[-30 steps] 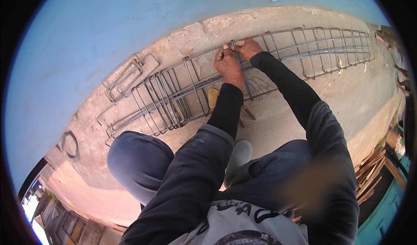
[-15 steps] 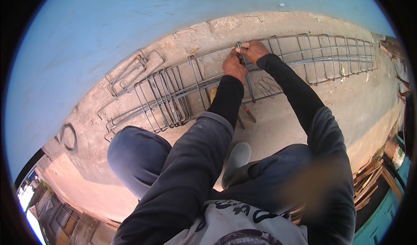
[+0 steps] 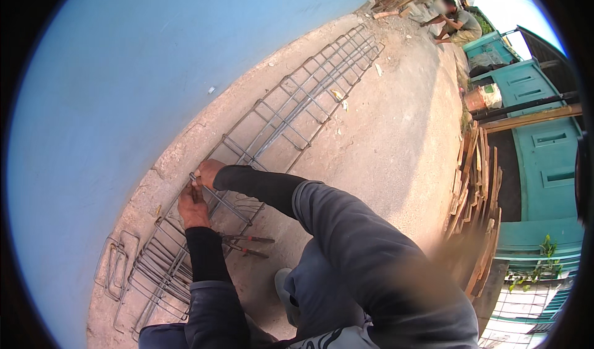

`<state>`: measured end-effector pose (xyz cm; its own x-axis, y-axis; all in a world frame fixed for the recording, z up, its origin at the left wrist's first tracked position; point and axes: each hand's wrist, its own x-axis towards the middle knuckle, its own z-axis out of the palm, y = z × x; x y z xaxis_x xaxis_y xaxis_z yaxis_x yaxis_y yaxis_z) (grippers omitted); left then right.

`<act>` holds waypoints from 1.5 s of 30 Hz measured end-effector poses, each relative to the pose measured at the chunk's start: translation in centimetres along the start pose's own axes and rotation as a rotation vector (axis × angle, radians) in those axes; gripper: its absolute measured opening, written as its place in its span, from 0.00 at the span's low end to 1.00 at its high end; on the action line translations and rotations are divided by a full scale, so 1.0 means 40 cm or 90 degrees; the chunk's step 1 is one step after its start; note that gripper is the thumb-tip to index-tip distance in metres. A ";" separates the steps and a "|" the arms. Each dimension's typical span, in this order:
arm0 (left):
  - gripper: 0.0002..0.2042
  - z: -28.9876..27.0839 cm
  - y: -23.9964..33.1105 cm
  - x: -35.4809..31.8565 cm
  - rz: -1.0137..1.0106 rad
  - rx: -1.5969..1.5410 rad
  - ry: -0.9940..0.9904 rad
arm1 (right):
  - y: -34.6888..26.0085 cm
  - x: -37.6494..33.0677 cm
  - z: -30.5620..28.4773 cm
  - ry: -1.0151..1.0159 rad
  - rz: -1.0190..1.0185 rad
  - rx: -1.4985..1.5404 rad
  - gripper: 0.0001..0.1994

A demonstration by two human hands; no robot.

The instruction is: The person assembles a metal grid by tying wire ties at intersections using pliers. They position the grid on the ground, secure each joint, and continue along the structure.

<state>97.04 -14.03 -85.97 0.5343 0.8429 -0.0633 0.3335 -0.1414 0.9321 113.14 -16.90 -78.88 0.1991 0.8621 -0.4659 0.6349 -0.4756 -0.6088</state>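
A long rebar cage point(image 3: 272, 123) of straight steel bars and rectangular stirrups lies along the foot of the blue wall. At its wall-side bar, my left hand point(image 3: 193, 208) and my right hand point(image 3: 210, 172) meet on the corner of one steel stirrup point(image 3: 230, 205). Both hands are closed, with fingers pinched around that corner. Whether thin tie wire is between the fingertips is too small to tell. Beside my left forearm, pincers with red handles point(image 3: 249, 244) rest across the cage and the ground. Several stirrups point(image 3: 162, 268) are bunched at the near end.
Loose bent stirrups point(image 3: 116, 265) lie by the blue wall point(image 3: 124, 101). Wooden strips point(image 3: 473, 194) are piled at the right, near a turquoise structure point(image 3: 544, 151). A bucket point(image 3: 477, 99) stands farther back. Another person point(image 3: 461, 27) crouches at the far end.
My view has swung to the right, bringing the far end, the wood pile and the other person into sight. Both hands remain together at the stirrup corner.
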 end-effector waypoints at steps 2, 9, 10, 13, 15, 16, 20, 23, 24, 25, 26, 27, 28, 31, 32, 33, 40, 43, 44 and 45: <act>0.10 0.004 -0.029 0.035 -0.095 -0.237 0.034 | -0.029 -0.011 -0.020 0.010 0.005 0.005 0.16; 0.22 -0.010 0.102 0.080 -0.386 -0.872 0.084 | -0.017 0.026 0.019 0.021 -0.009 -0.039 0.17; 0.20 -0.029 0.128 0.066 -0.390 -0.824 0.080 | -0.009 0.023 0.032 0.063 -0.025 -0.029 0.17; 0.16 -0.060 0.173 0.020 -0.509 -0.579 0.071 | 0.013 0.004 0.017 0.080 -0.103 -0.054 0.20; 0.13 -0.099 0.187 -0.005 -0.409 -0.197 0.088 | -0.034 -0.004 0.007 0.022 -0.043 -0.023 0.21; 0.12 -0.098 0.239 -0.004 -0.339 -0.022 0.112 | -0.021 -0.013 -0.002 0.032 -0.027 -0.042 0.20; 0.12 -0.127 0.228 0.051 -0.083 0.444 0.081 | -0.055 -0.013 -0.023 -0.002 -0.041 -0.018 0.20; 0.12 -0.118 0.196 0.106 -0.205 0.294 -0.109 | -0.030 -0.005 -0.008 0.022 -0.046 0.023 0.19; 0.12 -0.111 0.188 0.107 -0.214 0.248 -0.119 | -0.018 -0.010 -0.009 0.040 -0.045 0.035 0.19; 0.12 -0.107 0.188 0.107 -0.223 0.201 -0.128 | -0.007 -0.013 -0.008 0.057 -0.044 0.047 0.18; 0.11 -0.095 0.168 0.105 -0.177 0.195 -0.113 | 0.001 -0.015 -0.007 0.075 -0.044 0.059 0.18; 0.11 -0.106 0.117 0.100 -0.136 0.197 -0.082 | -0.024 -0.001 0.000 0.052 -0.053 0.054 0.18; 0.10 -0.098 0.106 0.095 -0.090 0.190 -0.065 | -0.019 0.005 -0.005 0.036 -0.046 0.044 0.17; 0.09 -0.072 0.111 0.064 -0.039 0.095 0.024 | 0.003 0.011 -0.018 0.005 -0.039 0.047 0.17; 0.09 -0.064 0.119 0.055 -0.021 0.105 0.031 | 0.012 0.009 -0.022 -0.002 -0.041 0.053 0.17; 0.09 -0.069 0.121 0.055 0.000 0.119 0.047 | 0.002 0.015 -0.031 -0.024 -0.046 0.010 0.17; 0.09 -0.077 0.145 0.056 -0.062 0.117 0.040 | -0.114 0.002 -0.177 -0.182 0.034 -0.258 0.15; 0.09 -0.078 0.139 0.050 -0.044 0.147 0.057 | -0.162 -0.002 -0.232 -0.128 -0.015 -0.374 0.11; 0.09 -0.079 0.136 0.048 -0.046 0.149 0.060 | -0.175 -0.001 -0.245 -0.089 -0.045 -0.412 0.10; 0.09 -0.078 0.139 0.049 -0.045 0.150 0.062 | -0.210 -0.015 -0.257 -0.061 -0.082 -0.443 0.09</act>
<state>97.52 -11.52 -79.78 0.4304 0.8991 -0.0803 0.5445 -0.1877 0.8175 115.33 -11.63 -66.87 0.0434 0.8697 -0.4917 0.9845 -0.1210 -0.1270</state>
